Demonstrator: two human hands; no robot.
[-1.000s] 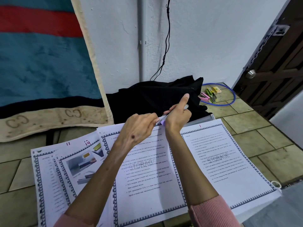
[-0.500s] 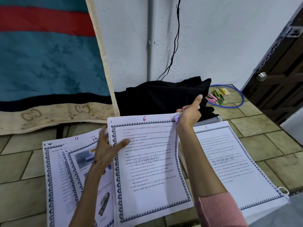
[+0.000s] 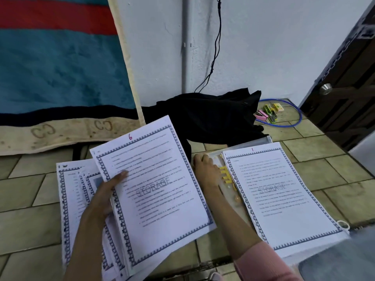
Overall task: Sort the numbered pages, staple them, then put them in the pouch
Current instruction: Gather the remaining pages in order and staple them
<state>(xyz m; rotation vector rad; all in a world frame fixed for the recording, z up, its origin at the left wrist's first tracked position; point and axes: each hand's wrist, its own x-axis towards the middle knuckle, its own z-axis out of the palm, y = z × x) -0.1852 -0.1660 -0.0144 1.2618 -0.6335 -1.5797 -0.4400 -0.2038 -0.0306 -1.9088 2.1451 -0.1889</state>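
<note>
Here, tiled floor (image 3: 316, 151) meets a white wall (image 3: 274, 47). My left hand (image 3: 105, 195) grips page 6 (image 3: 156, 187) above two spread pages; my right hand (image 3: 205, 169), fingers curled, rests on the pouch (image 3: 225, 179) beside page 1 (image 3: 284, 195).

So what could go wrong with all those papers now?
Page 6 is lifted by only the left hand, so it could bend or slip onto the loose pile below and get mixed up. The right hand presses beside page 1 and might nudge it crooked.
</note>
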